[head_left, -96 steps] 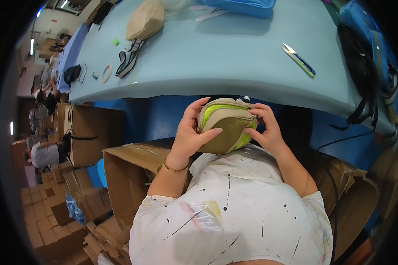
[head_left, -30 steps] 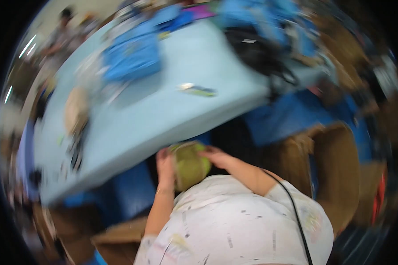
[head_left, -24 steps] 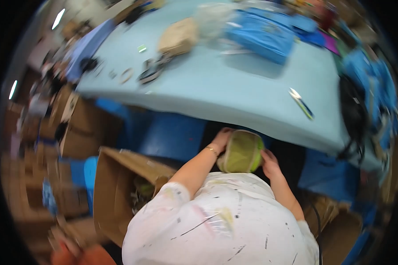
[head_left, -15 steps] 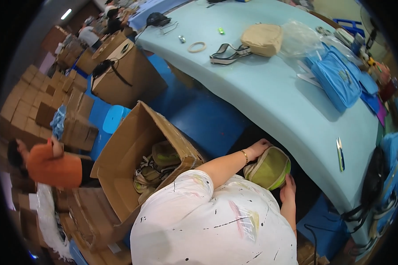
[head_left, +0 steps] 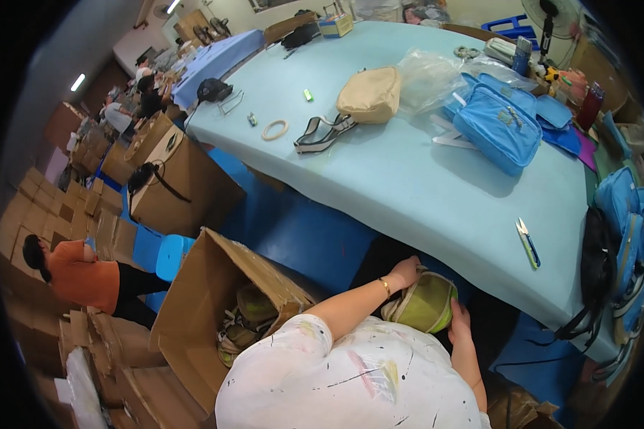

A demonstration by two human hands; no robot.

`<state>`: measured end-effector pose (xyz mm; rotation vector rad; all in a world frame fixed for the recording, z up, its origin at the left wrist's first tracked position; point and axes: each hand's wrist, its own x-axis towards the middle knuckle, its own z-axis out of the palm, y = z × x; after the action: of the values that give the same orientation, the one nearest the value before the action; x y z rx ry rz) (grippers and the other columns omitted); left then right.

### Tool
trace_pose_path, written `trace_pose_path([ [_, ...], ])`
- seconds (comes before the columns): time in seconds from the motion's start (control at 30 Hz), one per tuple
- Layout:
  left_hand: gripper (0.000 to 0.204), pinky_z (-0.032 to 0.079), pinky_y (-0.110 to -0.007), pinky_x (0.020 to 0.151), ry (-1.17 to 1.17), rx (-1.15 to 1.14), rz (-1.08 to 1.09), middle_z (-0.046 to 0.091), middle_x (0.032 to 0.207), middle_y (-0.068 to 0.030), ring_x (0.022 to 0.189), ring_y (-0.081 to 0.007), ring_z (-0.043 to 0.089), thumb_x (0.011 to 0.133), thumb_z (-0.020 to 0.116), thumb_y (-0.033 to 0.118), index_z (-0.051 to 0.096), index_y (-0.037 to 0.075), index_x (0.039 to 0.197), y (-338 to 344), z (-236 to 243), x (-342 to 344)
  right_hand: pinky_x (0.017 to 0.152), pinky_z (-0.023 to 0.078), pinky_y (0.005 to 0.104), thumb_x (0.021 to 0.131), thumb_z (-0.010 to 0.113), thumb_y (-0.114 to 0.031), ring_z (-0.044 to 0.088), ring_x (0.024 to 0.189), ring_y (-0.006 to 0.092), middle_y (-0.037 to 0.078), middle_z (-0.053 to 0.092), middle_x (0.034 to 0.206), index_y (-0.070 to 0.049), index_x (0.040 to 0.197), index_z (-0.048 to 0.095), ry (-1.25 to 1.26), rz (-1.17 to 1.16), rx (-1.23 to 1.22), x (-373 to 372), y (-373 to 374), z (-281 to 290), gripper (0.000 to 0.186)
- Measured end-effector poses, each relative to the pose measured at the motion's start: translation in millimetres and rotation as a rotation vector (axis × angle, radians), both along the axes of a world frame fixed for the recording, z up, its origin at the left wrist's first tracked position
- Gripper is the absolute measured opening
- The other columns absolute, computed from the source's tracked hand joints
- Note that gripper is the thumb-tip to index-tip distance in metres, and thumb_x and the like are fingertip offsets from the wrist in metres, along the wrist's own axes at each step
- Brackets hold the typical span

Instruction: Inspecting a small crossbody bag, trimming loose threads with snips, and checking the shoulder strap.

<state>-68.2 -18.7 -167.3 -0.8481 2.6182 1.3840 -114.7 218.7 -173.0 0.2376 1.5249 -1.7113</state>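
A small olive-green bag (head_left: 423,302) with pale edging is held between my hands, low in front of my body beside the table's near edge. My left hand (head_left: 406,272), with a bracelet at its wrist, closes on the bag's far left edge. On the opposite side, my right hand (head_left: 461,322) grips its right edge, the fingers partly hidden behind it. To my left, an open cardboard box (head_left: 182,325) contains several similar green bags (head_left: 256,303).
The pale blue table (head_left: 436,193) bears a beige bag (head_left: 369,94), a blue bag (head_left: 499,129), thread snips (head_left: 528,243) and a tape roll (head_left: 274,129). More blue bags (head_left: 626,243) hang at its right end. A person in orange (head_left: 86,275) stands left, near a blue stool (head_left: 174,256).
My view has tilted up, bringing more of the table's far side into sight. Both hands still hold the green bag. The person in orange has turned and stepped.
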Motion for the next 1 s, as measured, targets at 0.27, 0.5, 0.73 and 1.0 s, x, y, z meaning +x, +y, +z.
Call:
trace_pose_path([
  [0.27, 0.023, 0.048, -0.029, 0.078, 0.303, 0.29, -0.134, 0.061, 0.095, -0.0112, 0.088, -0.0155, 0.059, 0.089, 0.062, 0.014, 0.054, -0.001, 0.105, 29, 114, 54, 0.097, 0.041, 0.0317, 0.091, 0.06, -0.02, 0.054, 0.112, 0.0195, 0.01, 0.058, 0.124, 0.0, 0.13, 0.049, 0.107, 0.179, -0.141, 11, 22, 12, 0.046],
  [0.5, 0.016, 0.046, -0.023, 0.081, 0.477, 0.681, 0.122, 0.061, 0.099, -0.0029, 0.093, -0.008, 0.055, 0.092, 0.06, 0.011, 0.059, 0.003, 0.106, 30, 150, 77, 0.097, 0.042, 0.0324, 0.08, 0.07, -0.007, 0.055, 0.108, 0.0154, 0.005, 0.059, 0.121, -0.002, 0.129, 0.05, 0.145, 0.462, -0.352, 8, 19, 62, 0.053],
  [0.73, 0.015, 0.047, -0.025, 0.083, 0.45, 1.178, 0.197, 0.062, 0.099, -0.0052, 0.09, -0.0105, 0.058, 0.092, 0.058, 0.01, 0.058, 0.002, 0.104, 23, 164, 70, 0.094, 0.045, 0.0306, 0.077, 0.072, -0.002, 0.058, 0.102, 0.013, 0.003, 0.063, 0.113, -0.003, 0.124, 0.056, 0.054, 0.338, -0.435, 15, 7, 58, 0.05],
  [1.0, 0.016, 0.048, -0.026, 0.084, 0.38, 1.18, 0.213, 0.062, 0.102, -0.0069, 0.093, -0.0115, 0.058, 0.092, 0.057, 0.01, 0.057, 0.002, 0.106, 38, 160, 74, 0.094, 0.046, 0.0309, 0.077, 0.071, 0.0, 0.059, 0.102, 0.0141, 0.004, 0.064, 0.113, -0.004, 0.122, 0.058, -0.007, 0.307, -0.435, 17, 21, 45, 0.047],
])
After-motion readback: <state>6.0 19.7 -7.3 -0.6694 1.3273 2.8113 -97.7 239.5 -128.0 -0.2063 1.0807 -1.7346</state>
